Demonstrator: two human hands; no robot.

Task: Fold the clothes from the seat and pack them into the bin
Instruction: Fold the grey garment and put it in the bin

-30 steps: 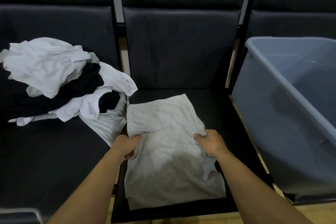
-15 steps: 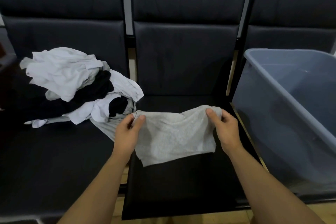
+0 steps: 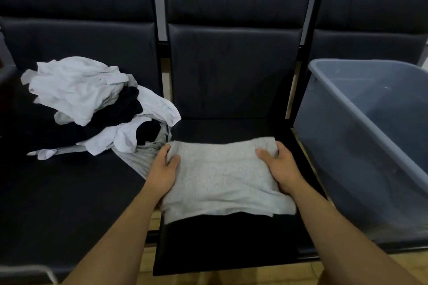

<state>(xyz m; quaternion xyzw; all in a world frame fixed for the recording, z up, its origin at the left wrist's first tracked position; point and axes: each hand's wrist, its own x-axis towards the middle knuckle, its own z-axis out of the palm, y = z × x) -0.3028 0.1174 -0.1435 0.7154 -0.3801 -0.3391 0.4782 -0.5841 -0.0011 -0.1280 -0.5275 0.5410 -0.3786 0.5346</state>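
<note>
Gripping with both hands, left hand (image 3: 165,170) and right hand (image 3: 279,169), one folded grey knit garment (image 3: 222,178) on the middle black seat (image 3: 231,238), blue plastic bin (image 3: 361,146) apparently empty, rumpled white-and-black clothes pile (image 3: 92,109) unfolded.

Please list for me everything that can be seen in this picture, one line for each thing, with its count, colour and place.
grey garment: one, light grey, folded on the middle seat, held at both sides
pile of clothes: one heap, white, black and grey, unfolded on the left seat
seats: three, black, in a row
bin: one, grey-blue plastic, on the right seat, nothing visible inside
floor: wooden, under the seats
left hand: one, gripping the garment's left edge
right hand: one, gripping the garment's right edge
</note>
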